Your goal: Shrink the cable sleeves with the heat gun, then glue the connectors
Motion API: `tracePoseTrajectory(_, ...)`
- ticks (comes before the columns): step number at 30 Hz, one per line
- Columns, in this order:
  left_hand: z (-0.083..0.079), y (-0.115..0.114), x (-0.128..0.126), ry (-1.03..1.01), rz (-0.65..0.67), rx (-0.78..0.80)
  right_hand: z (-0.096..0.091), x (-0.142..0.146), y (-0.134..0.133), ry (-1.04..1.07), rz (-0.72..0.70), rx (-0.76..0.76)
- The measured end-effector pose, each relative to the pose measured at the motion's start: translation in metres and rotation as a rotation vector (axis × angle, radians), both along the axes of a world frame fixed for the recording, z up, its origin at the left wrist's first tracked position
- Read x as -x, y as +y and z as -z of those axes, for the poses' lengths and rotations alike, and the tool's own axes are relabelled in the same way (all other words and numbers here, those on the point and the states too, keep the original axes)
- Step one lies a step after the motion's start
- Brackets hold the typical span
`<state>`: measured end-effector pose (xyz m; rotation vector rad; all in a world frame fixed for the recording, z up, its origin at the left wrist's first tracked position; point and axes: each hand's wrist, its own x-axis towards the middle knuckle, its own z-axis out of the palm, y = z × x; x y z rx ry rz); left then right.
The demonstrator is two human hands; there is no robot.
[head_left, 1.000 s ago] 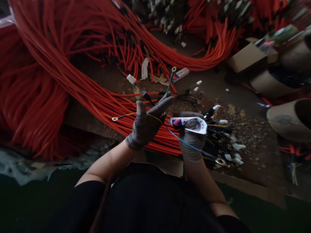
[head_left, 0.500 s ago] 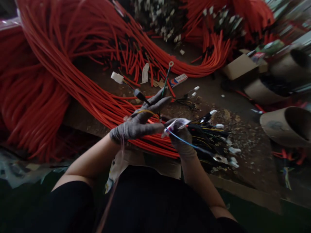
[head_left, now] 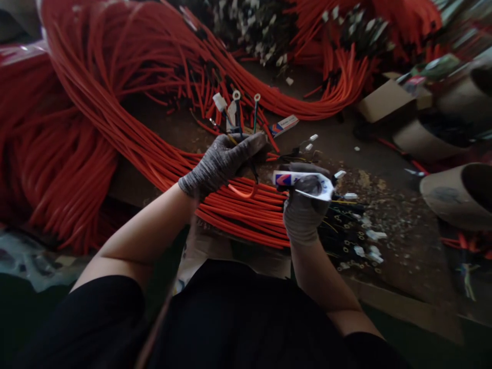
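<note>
Both of my hands wear grey knit gloves. My left hand [head_left: 223,161] is closed around a small bundle of thin wires [head_left: 237,113] whose ring terminals and a white connector stick up above the fingers. My right hand [head_left: 303,210] is closed on a white strip of label tape [head_left: 300,181] with a red and blue mark, held level just right of the left hand. Both hands hover over a thick bundle of orange cables [head_left: 238,210] lying across the bench.
Large coils of orange cable [head_left: 69,128] fill the left and back. Loose black wires with white connectors [head_left: 353,230] lie to the right of my right hand. Cardboard tubes [head_left: 457,195] and a cardboard box [head_left: 384,100] sit at the right. Another label strip [head_left: 283,124] lies farther back.
My left hand has closed from spread fingers into a grip, gathering the wires so their ends point up. My right hand has raised the label tape and turned it level.
</note>
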<state>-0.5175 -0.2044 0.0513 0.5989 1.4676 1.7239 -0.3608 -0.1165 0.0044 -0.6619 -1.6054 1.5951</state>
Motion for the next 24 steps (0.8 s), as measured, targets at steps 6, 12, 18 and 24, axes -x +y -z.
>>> tracePoseTrajectory(6, -0.001, 0.004, -0.004, -0.039, 0.024, -0.026, -0.022, -0.003, 0.000, -0.050, -0.055, -0.432)
tracePoseTrajectory(12, -0.008, -0.011, -0.006, 0.015, -0.003, -0.031, -0.004, 0.009, -0.002, -0.001, 0.006, -0.107)
tracePoseTrajectory(18, -0.016, -0.045, -0.055, 0.276, -0.026, -0.005, 0.003, 0.002, -0.003, 0.070, -0.106, 0.232)
tracePoseTrajectory(24, 0.015, -0.065, -0.120, 0.489, 0.451, 0.009, -0.009, -0.043, 0.013, -0.072, -0.465, 0.142)
